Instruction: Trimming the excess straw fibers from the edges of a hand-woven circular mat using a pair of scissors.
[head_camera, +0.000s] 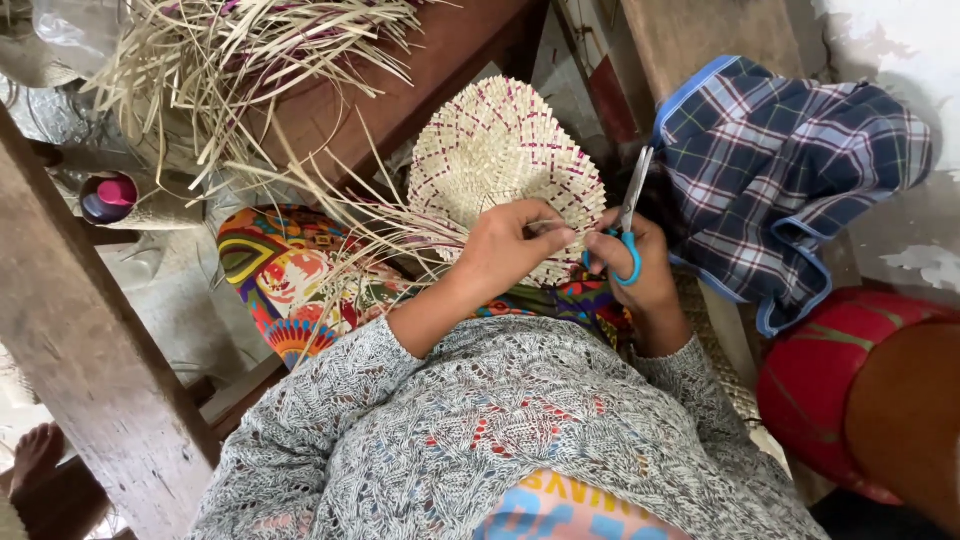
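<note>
A fan-shaped woven straw piece (495, 150) with pinkish-purple threads rests over my lap. My left hand (510, 245) grips its lower edge, fingers pinching the weave. My right hand (640, 265) is closed around blue-handled scissors (630, 215), whose blades point up beside the straw piece's right edge. Loose straw strands (340, 225) trail from the piece to the left.
A bundle of loose straw (230, 50) lies on a wooden bench at top left. A blue plaid cloth (780, 170) hangs at right above a red object (850, 370). A thick wooden beam (80, 330) crosses the left. A colourful patterned cloth (285, 270) covers my lap.
</note>
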